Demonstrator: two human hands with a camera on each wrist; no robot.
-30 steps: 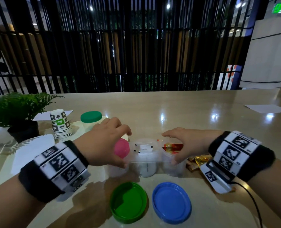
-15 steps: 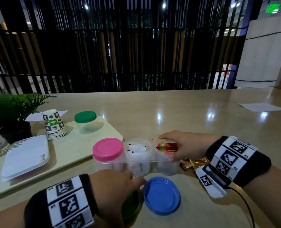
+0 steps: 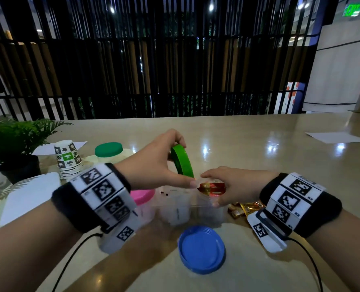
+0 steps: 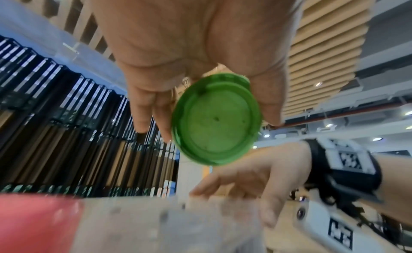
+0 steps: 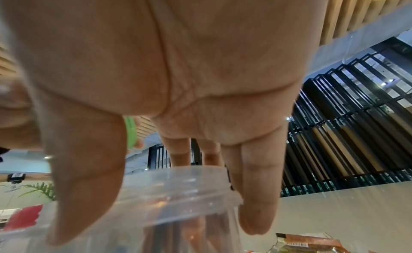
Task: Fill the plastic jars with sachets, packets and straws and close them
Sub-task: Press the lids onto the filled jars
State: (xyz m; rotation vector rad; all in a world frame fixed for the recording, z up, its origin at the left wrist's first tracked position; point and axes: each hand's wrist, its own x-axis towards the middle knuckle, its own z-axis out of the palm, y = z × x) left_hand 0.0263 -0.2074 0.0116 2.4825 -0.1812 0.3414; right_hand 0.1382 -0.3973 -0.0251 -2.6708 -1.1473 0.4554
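Up above the row of clear jars [image 3: 187, 209], the left hand [image 3: 153, 165] pinches the green lid [image 3: 182, 162] by its rim between thumb and fingers, holding it on edge and tilted, clear of the jars. From the left wrist view the lid's hollow underside [image 4: 215, 122] faces the camera. The right hand [image 3: 231, 184] curls over the rightmost jar [image 5: 178, 195], thumb on the near side of its rim and fingers [image 5: 256, 195] on the far side, gripping it; red and gold packets [image 3: 211, 188] stick out of that open jar just beneath the hand. The middle jar is open and pale inside, though what it holds is too blurred to tell. The leftmost jar wears a pink lid [image 3: 143, 196], partly hidden behind the left wrist. A blue lid [image 3: 202, 249] lies upside down on the counter [image 3: 259, 165], near its front edge, just in front of the jars. More gold packets [image 3: 246, 208] lie on the counter beside the right wrist. Toward the left edge stand a jar with a dark green lid [image 3: 108, 149], a stack of paper cups [image 3: 68, 158], a potted plant [image 3: 12, 148] and a white plate [image 3: 27, 199]. A sheet of paper [image 3: 335, 137] lies near the far right corner.
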